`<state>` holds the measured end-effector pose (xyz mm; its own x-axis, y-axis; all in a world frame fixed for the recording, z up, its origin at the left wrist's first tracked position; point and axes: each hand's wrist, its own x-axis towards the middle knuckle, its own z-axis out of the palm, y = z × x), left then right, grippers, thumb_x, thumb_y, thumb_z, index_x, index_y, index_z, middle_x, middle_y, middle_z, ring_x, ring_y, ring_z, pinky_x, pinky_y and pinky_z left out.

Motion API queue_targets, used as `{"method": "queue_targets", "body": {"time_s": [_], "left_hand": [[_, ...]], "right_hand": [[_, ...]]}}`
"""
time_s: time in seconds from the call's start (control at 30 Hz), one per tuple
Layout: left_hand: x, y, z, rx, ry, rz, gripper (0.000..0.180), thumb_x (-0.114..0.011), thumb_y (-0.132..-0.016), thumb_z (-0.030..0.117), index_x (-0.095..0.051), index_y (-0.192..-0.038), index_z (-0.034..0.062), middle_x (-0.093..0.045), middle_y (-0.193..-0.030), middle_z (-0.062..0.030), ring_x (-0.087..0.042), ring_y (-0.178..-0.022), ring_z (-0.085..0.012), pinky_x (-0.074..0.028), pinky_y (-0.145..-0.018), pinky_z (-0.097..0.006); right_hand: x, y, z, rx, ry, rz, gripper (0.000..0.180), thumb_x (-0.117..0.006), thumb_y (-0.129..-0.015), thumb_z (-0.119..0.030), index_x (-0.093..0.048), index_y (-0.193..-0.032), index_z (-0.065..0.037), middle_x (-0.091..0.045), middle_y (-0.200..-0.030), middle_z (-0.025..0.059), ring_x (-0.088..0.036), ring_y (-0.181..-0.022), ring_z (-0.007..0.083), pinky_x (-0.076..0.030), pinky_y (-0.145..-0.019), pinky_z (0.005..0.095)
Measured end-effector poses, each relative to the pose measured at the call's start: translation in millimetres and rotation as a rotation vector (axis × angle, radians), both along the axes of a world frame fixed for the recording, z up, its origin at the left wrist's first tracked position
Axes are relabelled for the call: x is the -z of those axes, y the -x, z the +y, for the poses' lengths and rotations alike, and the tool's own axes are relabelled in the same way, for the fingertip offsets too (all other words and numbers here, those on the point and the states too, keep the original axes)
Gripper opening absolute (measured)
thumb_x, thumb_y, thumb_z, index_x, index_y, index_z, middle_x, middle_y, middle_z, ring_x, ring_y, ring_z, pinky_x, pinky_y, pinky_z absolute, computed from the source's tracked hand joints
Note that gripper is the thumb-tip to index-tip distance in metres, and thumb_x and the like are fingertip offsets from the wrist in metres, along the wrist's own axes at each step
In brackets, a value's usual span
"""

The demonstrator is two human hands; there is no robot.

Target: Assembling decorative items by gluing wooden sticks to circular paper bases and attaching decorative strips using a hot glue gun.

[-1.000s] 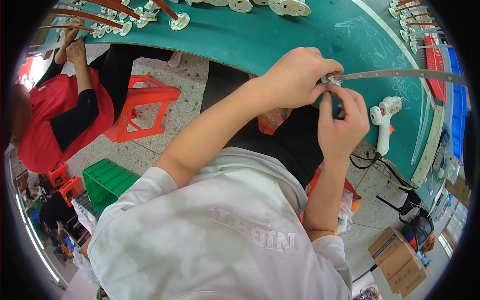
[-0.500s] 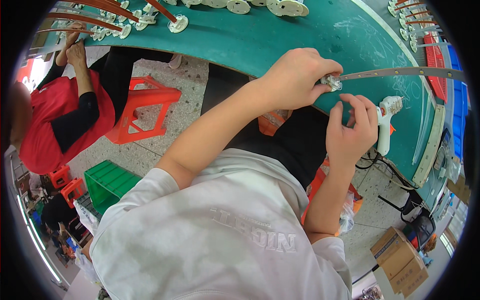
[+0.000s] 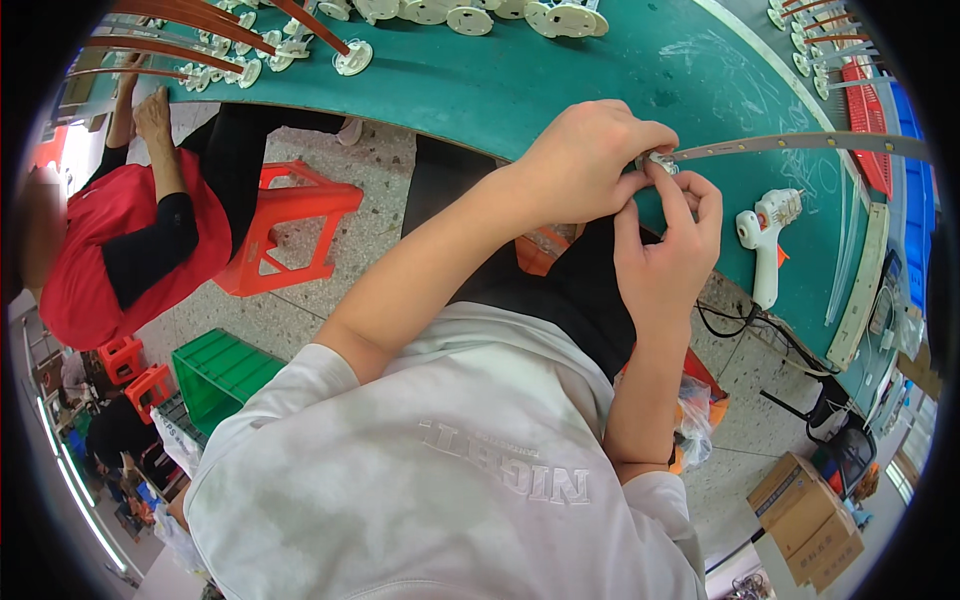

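— What step is underway?
— Both hands are fitting a small silvery fitting (image 3: 657, 162) onto the end of a long grey strip (image 3: 800, 143) over the green table (image 3: 560, 80). The left hand (image 3: 585, 165) is closing around it; the right hand (image 3: 665, 250) is pinching it with its fingertips.
— Next?
— Probably a steady seating push. Brown cardboard boxes (image 3: 805, 520) are sitting at the lower right.

One white glue gun (image 3: 765, 232), two hands (image 3: 585, 165), two cardboard boxes (image 3: 805, 510), one green crate (image 3: 225, 372)
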<state>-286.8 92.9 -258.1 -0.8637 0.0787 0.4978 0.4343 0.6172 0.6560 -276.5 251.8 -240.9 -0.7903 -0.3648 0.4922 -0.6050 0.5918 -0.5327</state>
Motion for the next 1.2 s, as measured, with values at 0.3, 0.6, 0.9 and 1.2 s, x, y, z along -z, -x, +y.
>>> {"method": "queue_targets", "body": {"time_s": [0.3,0.6,0.9,1.2], "left_hand": [[-4,-1,1,0.005,0.010,-0.002,0.034,-0.080,-0.077,0.009,-0.072,-0.109,0.0086,-0.073,-0.089,-0.0075,-0.068,-0.082,-0.0267,-0.055,-0.073,-0.037],[-9,-5,1,0.018,-0.017,-0.067,0.032,-0.077,-0.077,0.007,-0.070,-0.108,0.0076,-0.072,-0.090,-0.0085,-0.066,-0.086,-0.0292,-0.054,-0.081,-0.041],[-4,-5,0,0.004,0.014,-0.014,0.035,-0.078,-0.078,0.009,-0.070,-0.112,0.0077,-0.073,-0.093,-0.0087,-0.067,-0.088,-0.0285,-0.054,-0.078,-0.039],[-1,-4,1,0.022,0.002,-0.010,0.034,-0.077,-0.078,0.008,-0.071,-0.112,0.0074,-0.073,-0.098,-0.0077,-0.066,-0.088,-0.0279,-0.054,-0.080,-0.039]], "right_hand": [[-24,1,49,0.196,-0.108,-0.020,0.035,-0.075,-0.078,0.000,-0.072,-0.112,-0.007,-0.065,-0.114,0.0096,-0.063,-0.086,0.0192,-0.052,-0.070,0.0315],[-24,34,104,0.477,-0.581,-0.117,0.061,-0.070,-0.073,-0.010,-0.058,-0.132,-0.001,-0.058,-0.130,0.0199,-0.059,-0.117,0.0390,-0.049,-0.100,0.0445],[-26,44,136,0.431,-0.145,-0.409,0.057,-0.067,-0.073,-0.006,-0.062,-0.130,0.002,-0.066,-0.118,0.0155,-0.067,-0.090,0.0249,-0.056,-0.072,0.0369],[-7,-29,95,-0.109,0.956,-0.605,0.058,-0.051,-0.081,-0.014,-0.046,-0.133,0.012,-0.059,-0.121,0.0271,-0.058,-0.056,0.0220,-0.047,-0.051,0.0261]]}}
